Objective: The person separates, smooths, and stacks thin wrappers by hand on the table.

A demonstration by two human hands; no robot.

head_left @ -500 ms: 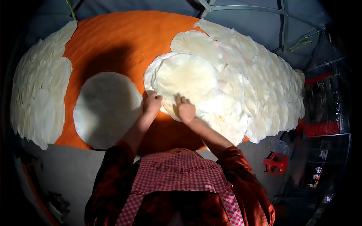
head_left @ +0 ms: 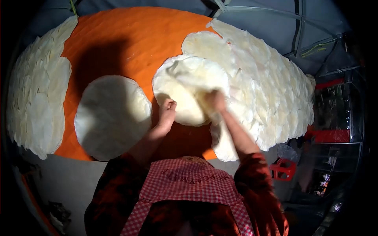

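Observation:
Near the middle of the orange cloth [head_left: 138, 55] lies a pile of thin round white sheets [head_left: 185, 78]. At the lower left edge of that pile is my left hand [head_left: 168, 108], its fingers pinched together at the sheet. My right hand [head_left: 215, 101] is over the pile's right side, smeared by motion, where a sheet is being lifted and folded. A separate stack of round white sheets [head_left: 112, 118] lies to the left, partly in shadow.
Overlapping thin white sheets cover the right [head_left: 271, 86] and the left [head_left: 37, 94] of the cloth. A red stool [head_left: 283, 169] stands on the floor at the right, beside clear plastic. Metal frame bars run behind the cloth.
My right hand has moved right and up, blurred, and the top sheet of the pile has shifted and creased. My left hand has moved slightly right.

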